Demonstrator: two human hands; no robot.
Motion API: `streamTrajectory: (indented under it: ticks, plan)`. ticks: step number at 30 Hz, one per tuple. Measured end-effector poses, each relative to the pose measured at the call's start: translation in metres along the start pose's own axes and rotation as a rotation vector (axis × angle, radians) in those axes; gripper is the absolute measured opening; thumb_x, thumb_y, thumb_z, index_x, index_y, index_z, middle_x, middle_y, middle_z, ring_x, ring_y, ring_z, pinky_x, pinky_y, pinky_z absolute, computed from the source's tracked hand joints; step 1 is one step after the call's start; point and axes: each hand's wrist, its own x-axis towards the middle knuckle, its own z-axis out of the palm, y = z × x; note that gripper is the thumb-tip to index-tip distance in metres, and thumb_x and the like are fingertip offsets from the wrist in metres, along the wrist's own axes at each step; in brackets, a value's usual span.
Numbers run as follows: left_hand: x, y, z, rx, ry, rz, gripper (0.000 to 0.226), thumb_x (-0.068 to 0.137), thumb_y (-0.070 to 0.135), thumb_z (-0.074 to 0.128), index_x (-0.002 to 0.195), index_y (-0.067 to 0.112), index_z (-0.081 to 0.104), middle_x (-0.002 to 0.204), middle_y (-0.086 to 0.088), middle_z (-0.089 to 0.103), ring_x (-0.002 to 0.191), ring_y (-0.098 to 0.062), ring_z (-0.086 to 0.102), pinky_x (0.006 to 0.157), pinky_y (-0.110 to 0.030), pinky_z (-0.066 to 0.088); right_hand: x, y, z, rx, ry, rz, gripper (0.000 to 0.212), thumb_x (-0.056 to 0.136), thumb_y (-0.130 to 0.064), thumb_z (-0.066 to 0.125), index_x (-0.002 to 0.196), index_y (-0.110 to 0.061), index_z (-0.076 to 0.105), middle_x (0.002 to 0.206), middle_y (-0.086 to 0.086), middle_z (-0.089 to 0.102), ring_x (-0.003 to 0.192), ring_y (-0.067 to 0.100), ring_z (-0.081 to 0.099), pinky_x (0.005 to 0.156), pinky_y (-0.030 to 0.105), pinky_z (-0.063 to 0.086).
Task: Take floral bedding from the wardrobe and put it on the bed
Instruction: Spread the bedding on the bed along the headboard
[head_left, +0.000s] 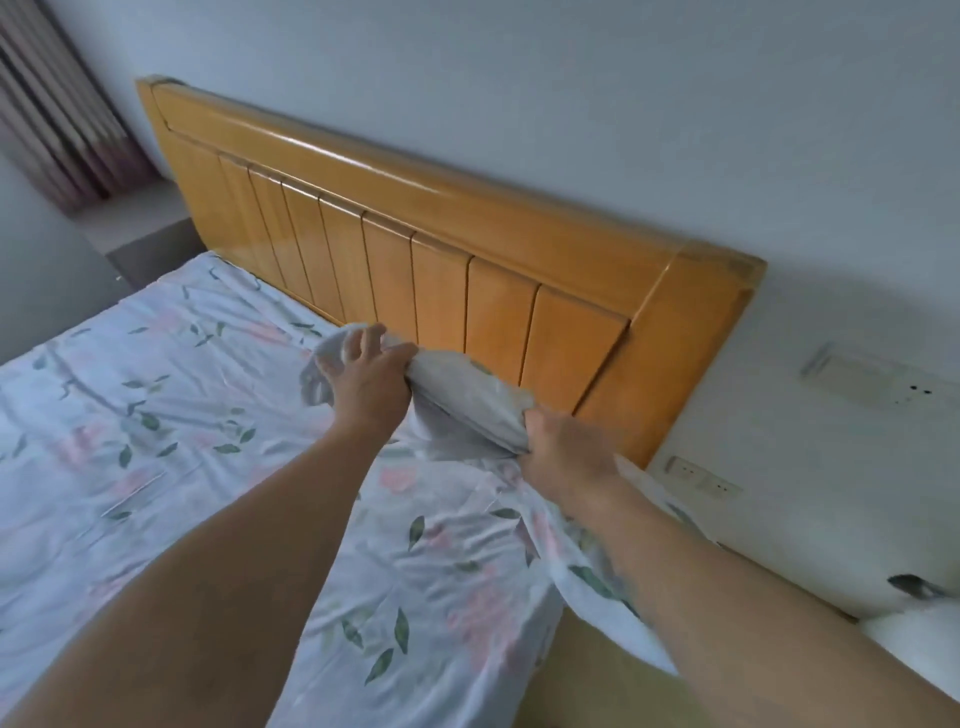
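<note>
A white floral sheet (171, 415) with pink flowers and green leaves lies spread over the bed, wrinkled. Close to the wooden headboard (467, 270), a bunched fold of the floral bedding (462, 395) is lifted off the mattress between both hands. My left hand (369, 379) grips the fold's left end, fingers curled over the cloth. My right hand (566, 447) is closed on the fold's right end, near the headboard's right post. The sheet's right edge hangs off the bed side under my right forearm.
A white wall runs behind and right of the headboard, with a switch plate (862, 374) and a socket strip (701, 478). A grey nightstand (150, 244) and a striped curtain (62, 119) stand at the far left. Wooden bed frame shows at bottom right.
</note>
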Motion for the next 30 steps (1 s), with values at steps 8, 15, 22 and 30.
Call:
streamTrajectory:
  ticks: [8,15,22,30]
  plan:
    - [0.046,-0.1,0.099,-0.645,0.097,-0.385,0.067,0.087,-0.005,0.041,0.14,0.035,0.044,0.148,-0.006,0.019,0.12,-0.029,0.039,0.106,-0.04,0.037,0.086,-0.077,0.112,-0.194,-0.03,-0.072,0.024,0.087,-0.019,0.061,0.108,-0.012,0.049,0.107,0.009,0.061,0.093,0.025,0.061,0.068,0.032,0.046]
    - [-0.017,-0.198,0.317,-1.672,-0.328,-1.288,0.041,0.098,0.03,0.044,0.136,0.013,0.046,0.109,-0.01,0.055,0.083,-0.029,0.056,0.068,-0.035,0.05,0.101,-0.054,0.335,-0.137,-0.557,0.076,0.058,0.088,-0.056,0.035,0.131,-0.019,0.039,0.138,0.01,0.041,0.123,0.032,0.042,0.098,0.048,0.037]
    - [-0.027,-0.27,0.409,-1.763,-0.005,-1.394,0.037,0.09,0.055,0.049,0.069,0.025,0.057,0.056,0.005,0.056,0.047,-0.012,0.051,0.06,-0.016,0.049,0.215,0.017,0.417,-0.111,-0.24,0.336,0.074,0.092,-0.063,0.03,0.15,-0.019,0.015,0.156,0.012,0.015,0.141,0.032,0.019,0.115,0.047,0.02]
    - [0.059,-0.284,0.425,-1.916,0.152,-1.138,0.035,0.098,0.035,0.041,0.114,0.019,0.067,0.113,-0.009,0.069,0.105,-0.029,0.063,0.094,-0.046,0.051,0.286,0.027,0.46,-0.095,-0.112,0.434,0.056,0.092,-0.053,0.044,0.128,-0.009,0.048,0.137,0.016,0.049,0.128,0.035,0.041,0.106,0.046,0.029]
